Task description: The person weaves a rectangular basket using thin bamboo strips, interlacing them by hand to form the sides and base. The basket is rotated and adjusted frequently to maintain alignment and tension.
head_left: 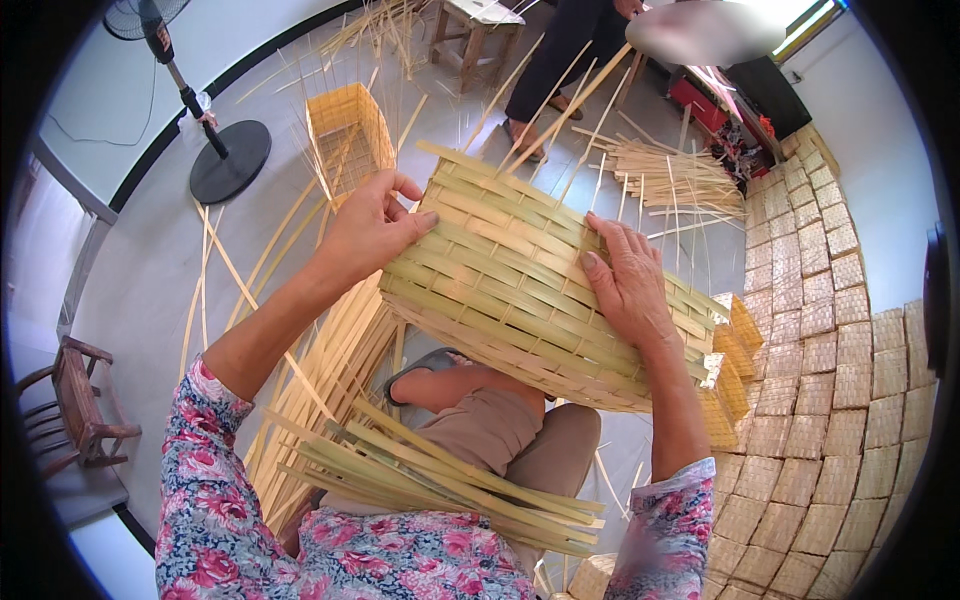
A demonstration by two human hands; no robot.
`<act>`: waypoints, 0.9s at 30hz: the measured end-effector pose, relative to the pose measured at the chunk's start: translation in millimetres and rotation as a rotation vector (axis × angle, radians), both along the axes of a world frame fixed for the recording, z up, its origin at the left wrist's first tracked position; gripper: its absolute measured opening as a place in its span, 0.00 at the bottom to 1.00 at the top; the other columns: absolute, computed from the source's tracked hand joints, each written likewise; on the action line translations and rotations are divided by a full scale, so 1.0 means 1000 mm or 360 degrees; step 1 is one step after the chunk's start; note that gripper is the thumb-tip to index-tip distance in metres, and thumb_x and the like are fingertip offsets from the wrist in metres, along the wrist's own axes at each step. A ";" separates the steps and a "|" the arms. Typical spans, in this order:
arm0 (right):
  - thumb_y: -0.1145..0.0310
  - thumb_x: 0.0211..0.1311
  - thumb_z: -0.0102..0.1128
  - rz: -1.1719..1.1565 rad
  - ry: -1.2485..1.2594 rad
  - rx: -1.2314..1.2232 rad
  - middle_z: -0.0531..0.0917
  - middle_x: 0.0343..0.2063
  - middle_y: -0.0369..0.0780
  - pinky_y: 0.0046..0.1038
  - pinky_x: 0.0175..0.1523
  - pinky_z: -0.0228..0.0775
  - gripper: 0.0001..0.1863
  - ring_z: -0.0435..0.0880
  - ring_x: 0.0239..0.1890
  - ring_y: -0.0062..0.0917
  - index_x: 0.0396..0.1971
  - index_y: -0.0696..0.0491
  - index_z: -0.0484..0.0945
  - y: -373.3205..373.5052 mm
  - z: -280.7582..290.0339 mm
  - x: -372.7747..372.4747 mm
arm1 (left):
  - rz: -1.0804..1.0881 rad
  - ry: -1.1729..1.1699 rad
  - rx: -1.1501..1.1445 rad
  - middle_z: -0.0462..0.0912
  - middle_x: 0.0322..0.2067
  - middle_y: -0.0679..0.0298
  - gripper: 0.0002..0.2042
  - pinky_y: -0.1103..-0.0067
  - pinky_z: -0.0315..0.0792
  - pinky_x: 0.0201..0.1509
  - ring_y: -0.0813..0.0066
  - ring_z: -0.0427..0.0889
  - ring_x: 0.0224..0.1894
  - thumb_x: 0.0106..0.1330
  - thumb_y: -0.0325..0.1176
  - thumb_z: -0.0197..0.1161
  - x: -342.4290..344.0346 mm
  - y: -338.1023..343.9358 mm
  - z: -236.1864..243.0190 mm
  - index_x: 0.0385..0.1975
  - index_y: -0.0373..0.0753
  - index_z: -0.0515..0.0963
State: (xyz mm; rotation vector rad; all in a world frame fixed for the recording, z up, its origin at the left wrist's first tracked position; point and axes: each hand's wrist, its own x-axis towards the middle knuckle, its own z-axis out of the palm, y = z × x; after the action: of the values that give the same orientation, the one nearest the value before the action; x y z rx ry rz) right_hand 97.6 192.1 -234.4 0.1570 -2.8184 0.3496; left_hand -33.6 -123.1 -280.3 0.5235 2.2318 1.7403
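Observation:
A pale green woven bamboo basket [500, 300], with long thin stakes sticking up from it, is held above my lap. My left hand [370, 225] grips its upper left corner, fingers curled at the edge and thumb on the weave. Toward the right end, my right hand [628, 285] holds the woven side, thumb and fingers pressed on it. Loose green bamboo strips [450, 485] lie across my lap, and a bundle of long strips [300, 400] rests at my left.
A yellow woven basket [350, 135] stands ahead, near a standing fan [230, 160]. A person [545, 75] stands behind a scattered pile of strips [670, 175]. A stool [470, 35] is at the back, a wooden chair [75, 405] at left, stacked woven pieces [810, 400] along the right.

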 end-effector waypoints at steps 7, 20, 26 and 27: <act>0.56 0.73 0.54 0.0009 0.0055 -0.0012 0.80 0.56 0.45 0.43 0.63 0.61 0.24 0.76 0.57 0.42 0.64 0.50 0.74 0.003 -0.005 0.004 | -0.0008 0.0000 -0.0067 0.78 0.28 0.69 0.15 0.83 0.67 0.32 0.85 0.74 0.31 0.68 0.37 0.70 -0.001 0.003 0.000 0.48 0.40 0.74; 0.51 0.74 0.52 0.0029 0.0066 -0.0085 0.79 0.59 0.45 0.42 0.67 0.60 0.27 0.75 0.61 0.40 0.64 0.52 0.71 0.017 -0.017 0.000 | -0.0142 -0.0165 0.0194 0.82 0.30 0.71 0.11 0.86 0.65 0.29 0.87 0.76 0.30 0.73 0.32 0.65 -0.009 0.004 -0.006 0.50 0.42 0.72; 0.50 0.75 0.51 -0.0007 0.0049 -0.0037 0.80 0.56 0.45 0.43 0.66 0.61 0.27 0.76 0.59 0.41 0.64 0.52 0.72 0.012 -0.022 -0.008 | -0.0089 -0.0170 0.0101 0.81 0.30 0.71 0.12 0.85 0.64 0.28 0.88 0.75 0.29 0.71 0.34 0.67 -0.009 0.000 -0.001 0.49 0.42 0.74; 0.50 0.75 0.50 -0.0031 0.0015 0.0004 0.80 0.56 0.46 0.45 0.65 0.62 0.26 0.77 0.59 0.43 0.63 0.51 0.72 0.010 -0.020 -0.009 | -0.0078 -0.0129 0.0045 0.81 0.30 0.72 0.12 0.86 0.60 0.26 0.89 0.73 0.27 0.72 0.35 0.66 -0.009 -0.001 -0.001 0.50 0.44 0.74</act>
State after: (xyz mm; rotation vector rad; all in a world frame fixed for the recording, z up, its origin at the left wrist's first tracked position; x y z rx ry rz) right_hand 89.0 201.7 -254.2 0.1310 -2.8094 0.3399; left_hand -43.0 -124.2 -281.6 0.5007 2.1247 1.7388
